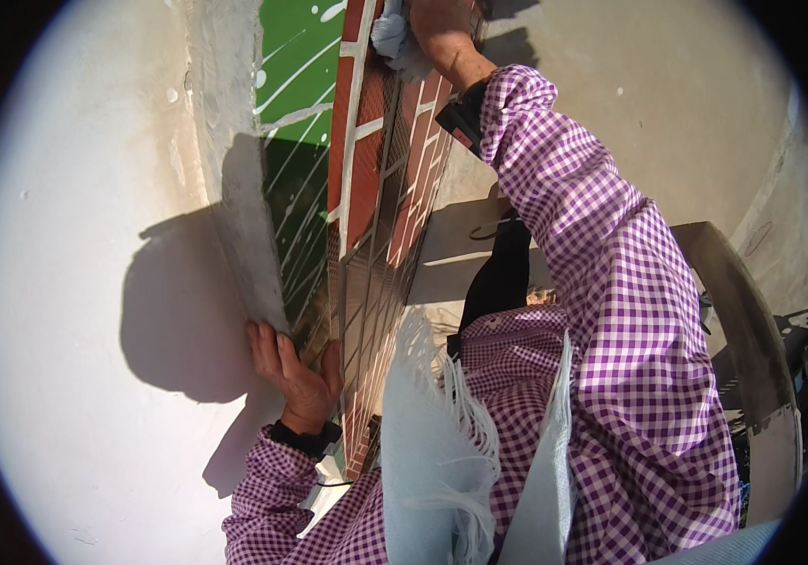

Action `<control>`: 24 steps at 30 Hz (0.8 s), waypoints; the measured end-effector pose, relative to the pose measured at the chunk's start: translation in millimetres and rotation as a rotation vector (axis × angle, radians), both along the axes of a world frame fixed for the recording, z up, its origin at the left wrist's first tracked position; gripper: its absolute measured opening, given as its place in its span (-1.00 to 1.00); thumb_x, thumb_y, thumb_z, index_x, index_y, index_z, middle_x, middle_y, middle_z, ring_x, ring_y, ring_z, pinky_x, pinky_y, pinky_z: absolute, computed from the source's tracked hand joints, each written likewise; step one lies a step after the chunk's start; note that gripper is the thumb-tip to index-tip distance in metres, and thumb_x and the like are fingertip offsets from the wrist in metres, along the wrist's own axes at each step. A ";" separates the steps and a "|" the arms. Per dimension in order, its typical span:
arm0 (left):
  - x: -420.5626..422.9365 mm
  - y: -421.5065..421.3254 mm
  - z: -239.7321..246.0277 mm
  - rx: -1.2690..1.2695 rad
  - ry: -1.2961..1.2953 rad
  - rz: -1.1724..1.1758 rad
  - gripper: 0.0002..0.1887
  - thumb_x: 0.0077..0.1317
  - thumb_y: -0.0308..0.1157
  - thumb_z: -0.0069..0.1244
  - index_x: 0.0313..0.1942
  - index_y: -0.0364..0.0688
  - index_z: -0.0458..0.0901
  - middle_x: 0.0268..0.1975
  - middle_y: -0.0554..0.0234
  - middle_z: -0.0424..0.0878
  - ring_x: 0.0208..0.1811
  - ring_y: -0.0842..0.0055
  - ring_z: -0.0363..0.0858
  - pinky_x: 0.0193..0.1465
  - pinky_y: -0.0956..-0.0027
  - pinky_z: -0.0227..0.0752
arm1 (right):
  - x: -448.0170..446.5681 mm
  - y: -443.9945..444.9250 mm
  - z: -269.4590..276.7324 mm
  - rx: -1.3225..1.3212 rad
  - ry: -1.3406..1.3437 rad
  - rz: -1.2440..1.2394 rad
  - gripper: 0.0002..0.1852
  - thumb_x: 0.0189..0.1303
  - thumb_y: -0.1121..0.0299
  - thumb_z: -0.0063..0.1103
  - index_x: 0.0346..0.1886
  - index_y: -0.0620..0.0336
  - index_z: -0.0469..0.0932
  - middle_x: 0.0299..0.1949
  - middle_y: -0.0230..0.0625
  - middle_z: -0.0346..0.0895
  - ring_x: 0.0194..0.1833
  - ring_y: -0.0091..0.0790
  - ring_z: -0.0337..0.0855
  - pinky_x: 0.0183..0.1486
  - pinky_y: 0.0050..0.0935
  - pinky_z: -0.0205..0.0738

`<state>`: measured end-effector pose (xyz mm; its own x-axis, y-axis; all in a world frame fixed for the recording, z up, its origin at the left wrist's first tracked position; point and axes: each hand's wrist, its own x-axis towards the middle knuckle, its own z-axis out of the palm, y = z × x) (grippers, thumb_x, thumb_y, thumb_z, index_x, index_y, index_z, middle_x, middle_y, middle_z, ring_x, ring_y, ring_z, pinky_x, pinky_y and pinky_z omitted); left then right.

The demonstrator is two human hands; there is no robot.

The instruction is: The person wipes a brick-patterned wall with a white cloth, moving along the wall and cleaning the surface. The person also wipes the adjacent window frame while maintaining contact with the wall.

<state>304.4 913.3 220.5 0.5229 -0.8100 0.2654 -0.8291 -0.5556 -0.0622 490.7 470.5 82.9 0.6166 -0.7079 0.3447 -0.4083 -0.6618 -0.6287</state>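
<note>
My right hand (444, 28) is closed on a crumpled light blue cloth (398, 41) at the top of the view, pressed against a surface with a red brick pattern (366, 152) and a fine mesh. Part of that hand is cut off by the picture's edge. Lower left, my left hand (298, 378) rests with spread fingers on the edge of a pale wall or ledge (252, 240), holding nothing that I can see. Between the ledge and the brick pattern is a green panel with white streaks (299, 63).
A white wall surface (86, 282) fills the left side, with a shadow on it. A fringed light blue scarf (439, 452) hangs down in front of me. On the right, a curved grey band (750, 311) stands near dark objects. Beige ground (644, 92) lies at the upper right.
</note>
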 end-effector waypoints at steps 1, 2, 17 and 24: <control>-0.7 -1.0 0.6 0.006 -0.002 0.000 -0.11 0.26 -0.38 0.23 0.44 -0.37 -0.01 0.44 -0.38 0.06 0.45 -0.32 0.06 0.46 -0.28 -0.02 | 6.3 -8.2 7.9 -0.459 0.432 -0.028 -0.73 0.28 0.25 0.07 -0.14 0.12 0.71 -0.13 -0.19 0.67 0.09 -0.05 0.57 0.05 0.07 0.36; -0.9 -1.6 1.7 -0.006 -0.014 -0.023 -0.11 0.26 -0.38 0.23 0.44 -0.37 -0.01 0.44 -0.38 0.06 0.45 -0.32 0.06 0.46 -0.28 -0.02 | 5.9 -5.9 9.7 -0.313 0.232 -0.008 -0.75 0.27 0.28 0.08 -0.12 0.14 0.68 -0.11 -0.13 0.64 0.07 0.01 0.57 0.05 0.06 0.38; -6.1 2.6 6.4 0.060 0.032 0.022 -0.10 0.26 -0.37 0.22 0.45 -0.36 -0.03 0.44 -0.38 0.06 0.45 -0.33 0.06 0.44 -0.30 -0.01 | -182.6 289.1 -27.6 1.062 -0.251 0.569 -0.65 0.03 0.71 0.01 -0.06 0.25 0.39 -0.16 0.07 0.32 -0.11 0.19 0.42 -0.04 -0.12 0.33; -2.0 6.7 2.4 0.056 0.078 0.031 -0.08 0.24 -0.39 0.24 0.45 -0.35 -0.04 0.45 -0.38 0.03 0.45 -0.31 0.06 0.44 -0.30 -0.02 | -117.5 170.7 -52.1 0.995 -0.289 0.196 -0.63 0.09 0.56 0.18 0.03 0.23 0.49 -0.05 0.11 0.51 0.03 0.17 0.55 0.13 -0.19 0.43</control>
<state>302.4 919.9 222.8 0.5651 -0.8058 0.1774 -0.8153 -0.5783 -0.0294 373.2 641.2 30.8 0.7375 -0.6496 -0.1846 -0.0977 0.1678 -0.9810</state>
